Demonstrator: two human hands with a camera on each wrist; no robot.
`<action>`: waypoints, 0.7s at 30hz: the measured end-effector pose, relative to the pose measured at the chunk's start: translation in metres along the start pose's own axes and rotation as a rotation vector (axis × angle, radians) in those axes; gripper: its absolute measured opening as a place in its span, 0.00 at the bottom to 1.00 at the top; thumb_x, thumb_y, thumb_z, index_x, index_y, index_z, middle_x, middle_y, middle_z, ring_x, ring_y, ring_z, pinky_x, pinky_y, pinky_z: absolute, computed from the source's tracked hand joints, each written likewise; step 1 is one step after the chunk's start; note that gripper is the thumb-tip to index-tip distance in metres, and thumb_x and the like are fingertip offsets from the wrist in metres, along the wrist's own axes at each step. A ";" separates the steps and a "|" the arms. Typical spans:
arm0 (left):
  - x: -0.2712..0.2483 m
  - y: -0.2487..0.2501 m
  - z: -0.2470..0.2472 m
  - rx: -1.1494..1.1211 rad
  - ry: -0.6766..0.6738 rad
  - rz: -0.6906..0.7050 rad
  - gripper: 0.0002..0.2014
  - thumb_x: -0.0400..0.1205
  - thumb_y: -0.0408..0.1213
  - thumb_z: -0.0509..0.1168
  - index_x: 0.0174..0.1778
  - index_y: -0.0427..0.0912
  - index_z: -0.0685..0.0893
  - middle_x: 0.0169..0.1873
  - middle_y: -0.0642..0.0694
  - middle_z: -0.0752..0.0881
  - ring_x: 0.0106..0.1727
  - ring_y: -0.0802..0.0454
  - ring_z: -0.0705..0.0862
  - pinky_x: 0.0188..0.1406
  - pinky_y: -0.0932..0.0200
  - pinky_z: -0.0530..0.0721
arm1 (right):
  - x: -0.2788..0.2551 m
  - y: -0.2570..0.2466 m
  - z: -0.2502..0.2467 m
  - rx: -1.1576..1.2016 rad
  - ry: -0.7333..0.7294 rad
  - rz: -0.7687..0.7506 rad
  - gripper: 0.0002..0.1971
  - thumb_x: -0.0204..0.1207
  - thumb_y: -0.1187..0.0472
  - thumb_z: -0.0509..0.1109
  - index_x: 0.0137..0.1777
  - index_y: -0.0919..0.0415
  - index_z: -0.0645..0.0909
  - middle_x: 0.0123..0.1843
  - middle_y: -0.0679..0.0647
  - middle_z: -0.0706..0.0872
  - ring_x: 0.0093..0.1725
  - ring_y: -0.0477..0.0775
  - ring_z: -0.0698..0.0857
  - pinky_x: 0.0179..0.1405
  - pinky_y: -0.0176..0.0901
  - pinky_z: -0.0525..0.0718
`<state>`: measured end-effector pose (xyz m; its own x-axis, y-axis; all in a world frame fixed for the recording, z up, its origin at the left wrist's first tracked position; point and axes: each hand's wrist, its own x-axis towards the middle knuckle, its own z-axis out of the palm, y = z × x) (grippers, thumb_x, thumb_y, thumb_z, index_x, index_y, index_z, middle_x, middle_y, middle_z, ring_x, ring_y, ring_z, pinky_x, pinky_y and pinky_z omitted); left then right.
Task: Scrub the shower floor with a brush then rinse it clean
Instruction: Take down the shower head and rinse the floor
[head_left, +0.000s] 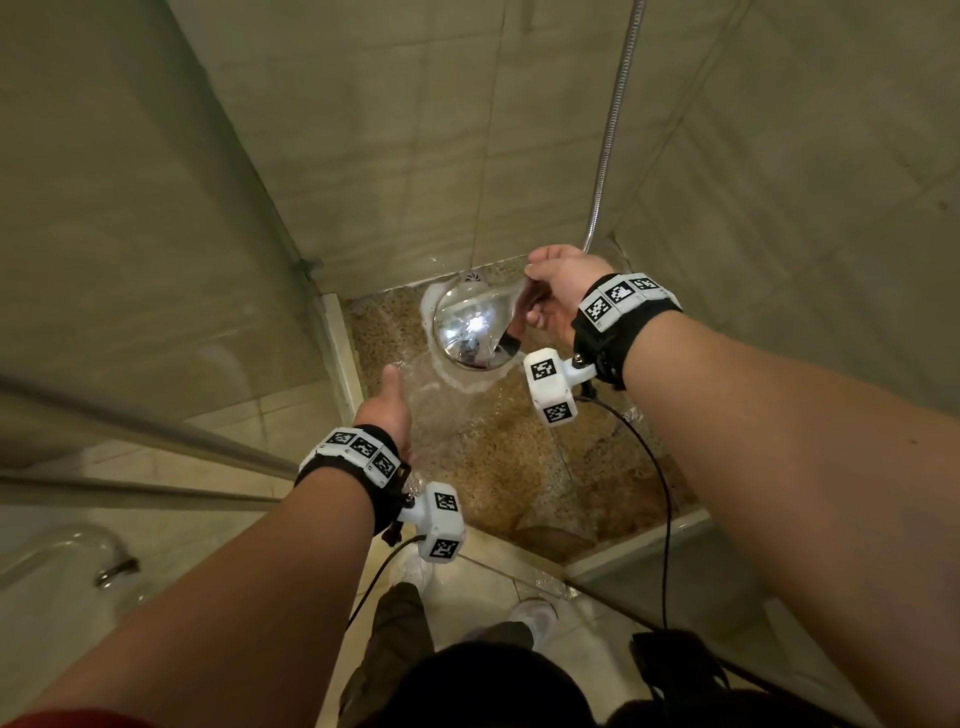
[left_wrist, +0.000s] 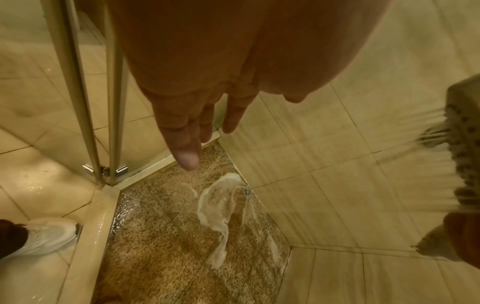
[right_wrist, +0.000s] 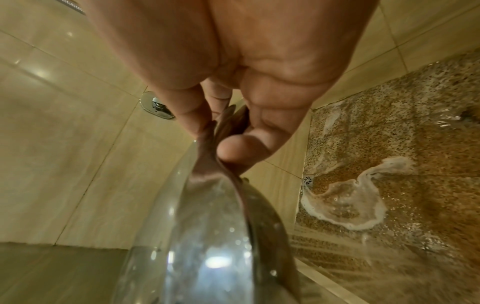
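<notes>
My right hand (head_left: 550, 291) grips the handle of a chrome shower head (head_left: 470, 332), its fingers curled round it (right_wrist: 233, 148). The head sprays water down at the speckled brown shower floor (head_left: 519, 457). White foam (left_wrist: 218, 205) spreads over the wet floor beside a small round drain (left_wrist: 247, 191) in the far corner. My left hand (head_left: 387, 410) hangs over the floor's left side with straight fingers (left_wrist: 187, 152) and holds nothing. No brush is in view.
Beige tiled walls (head_left: 389, 130) close the corner. A glass door with a metal frame (left_wrist: 114, 102) stands at the left on a raised sill (left_wrist: 88, 236). The metal hose (head_left: 613, 119) runs up the wall. My white shoe (left_wrist: 44, 236) is outside the sill.
</notes>
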<state>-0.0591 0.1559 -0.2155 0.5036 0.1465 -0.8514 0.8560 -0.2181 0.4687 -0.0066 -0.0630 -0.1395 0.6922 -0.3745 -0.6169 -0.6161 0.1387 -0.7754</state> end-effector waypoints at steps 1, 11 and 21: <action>-0.001 0.001 -0.001 -0.002 0.006 0.007 0.42 0.84 0.73 0.48 0.80 0.40 0.73 0.72 0.37 0.79 0.59 0.36 0.87 0.63 0.41 0.88 | 0.001 -0.002 0.001 0.003 0.002 -0.005 0.07 0.87 0.69 0.64 0.61 0.61 0.78 0.43 0.62 0.82 0.27 0.54 0.79 0.22 0.43 0.79; -0.001 0.007 -0.006 -0.031 0.011 -0.001 0.41 0.83 0.73 0.48 0.76 0.41 0.77 0.59 0.40 0.84 0.54 0.37 0.87 0.60 0.40 0.89 | 0.012 -0.019 0.015 0.185 0.033 -0.071 0.07 0.88 0.70 0.62 0.57 0.58 0.76 0.41 0.58 0.80 0.35 0.56 0.81 0.34 0.49 0.84; -0.004 0.014 -0.010 -0.033 0.035 0.017 0.40 0.85 0.71 0.49 0.79 0.41 0.73 0.72 0.40 0.79 0.46 0.40 0.86 0.59 0.40 0.90 | 0.014 -0.049 0.029 0.440 0.016 -0.128 0.08 0.88 0.71 0.62 0.57 0.58 0.77 0.46 0.58 0.80 0.39 0.56 0.85 0.30 0.46 0.89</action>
<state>-0.0480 0.1619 -0.2030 0.5210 0.1770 -0.8350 0.8506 -0.1887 0.4907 0.0440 -0.0489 -0.1142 0.7442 -0.4276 -0.5131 -0.3057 0.4650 -0.8308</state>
